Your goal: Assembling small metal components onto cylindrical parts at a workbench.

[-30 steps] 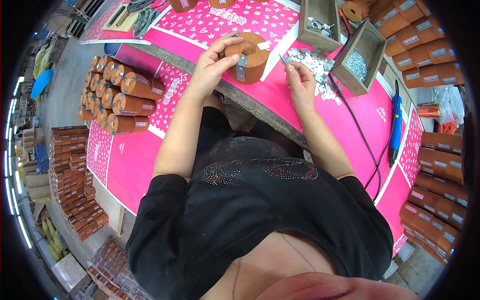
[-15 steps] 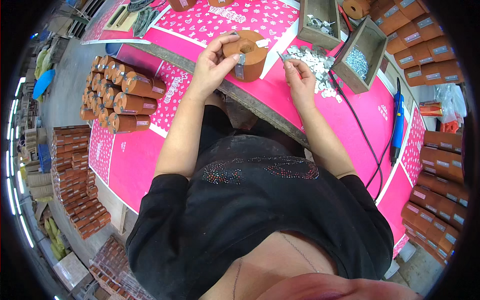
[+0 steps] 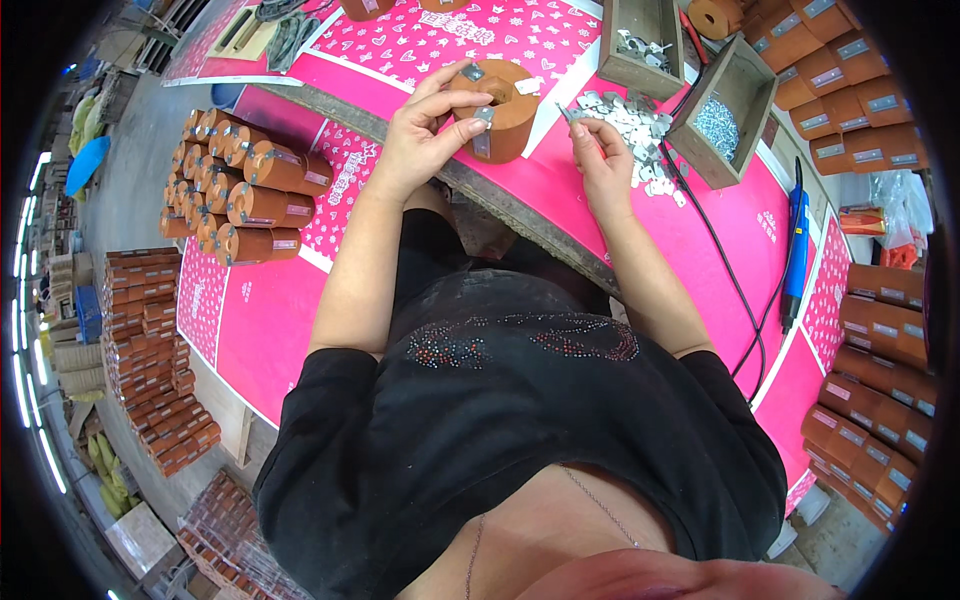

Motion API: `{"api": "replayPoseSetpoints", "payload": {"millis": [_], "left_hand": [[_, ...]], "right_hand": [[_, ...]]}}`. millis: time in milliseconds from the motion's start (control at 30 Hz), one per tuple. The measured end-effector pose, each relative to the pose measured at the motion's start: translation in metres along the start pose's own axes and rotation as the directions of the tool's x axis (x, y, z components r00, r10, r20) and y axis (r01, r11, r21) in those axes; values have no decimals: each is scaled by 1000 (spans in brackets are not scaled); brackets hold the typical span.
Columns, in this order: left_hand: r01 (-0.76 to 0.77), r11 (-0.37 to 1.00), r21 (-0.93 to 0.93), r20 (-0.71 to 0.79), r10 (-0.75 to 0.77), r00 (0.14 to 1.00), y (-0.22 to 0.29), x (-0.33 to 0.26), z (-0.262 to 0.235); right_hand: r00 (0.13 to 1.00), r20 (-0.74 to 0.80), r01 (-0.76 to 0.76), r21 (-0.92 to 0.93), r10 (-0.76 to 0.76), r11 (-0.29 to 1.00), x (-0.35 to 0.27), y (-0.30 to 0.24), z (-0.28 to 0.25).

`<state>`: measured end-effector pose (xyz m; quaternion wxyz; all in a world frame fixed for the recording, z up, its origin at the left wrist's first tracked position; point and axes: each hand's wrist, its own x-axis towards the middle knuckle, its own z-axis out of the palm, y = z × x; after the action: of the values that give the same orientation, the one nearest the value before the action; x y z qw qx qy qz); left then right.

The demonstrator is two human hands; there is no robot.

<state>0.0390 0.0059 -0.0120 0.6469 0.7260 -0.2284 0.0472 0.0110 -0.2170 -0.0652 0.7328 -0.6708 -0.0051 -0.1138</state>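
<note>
A thick orange-brown cylinder [image 3: 510, 125] with a hole through its middle stands upright on the pink table. Small grey metal tabs sit on its rim, and a pale label sits on its side. My left hand [image 3: 430, 130] grips it from the left, thumb by the near tab, one finger at the hole, another by the far tab. Just right of the cylinder, my right hand [image 3: 600, 160] pinches a small thin metal piece [image 3: 566, 112], too small to make out fully. Beside that hand lies a loose pile of flat metal tabs [image 3: 635, 130].
A wooden box [image 3: 690, 145] of small screws and another wooden box [image 3: 612, 68] with metal tabs stand behind the pile. A blue corded power tool [image 3: 796, 250] hangs at the right. Stacked brown cylinders [image 3: 270, 205] stand at the left; more are piled at the right.
My left hand's fingers have shifted on the cylinder: one now lies at the hole, and the thumb is slightly lower. My right hand stays nearly still with its metal piece.
</note>
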Motion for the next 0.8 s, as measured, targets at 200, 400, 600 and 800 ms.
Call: {"api": "replayPoseSetpoints", "payload": {"millis": [200,400,600,800], "left_hand": [[-107,945,309,-22,119,993,15,1,10],[-88,674,734,-97,232,968,38,4,43],[-271,621,736,172,215,961,37,14,-3],[-18,722,691,-102,122,987,42,8,7]], "right_hand": [[997,1,-75,76,75,994,1,2,-3],[999,-11,-52,79,53,996,0,-5,1],[996,9,-85,87,84,993,0,0,-6],[999,-8,-47,103,48,994,2,-1,-2]]}}
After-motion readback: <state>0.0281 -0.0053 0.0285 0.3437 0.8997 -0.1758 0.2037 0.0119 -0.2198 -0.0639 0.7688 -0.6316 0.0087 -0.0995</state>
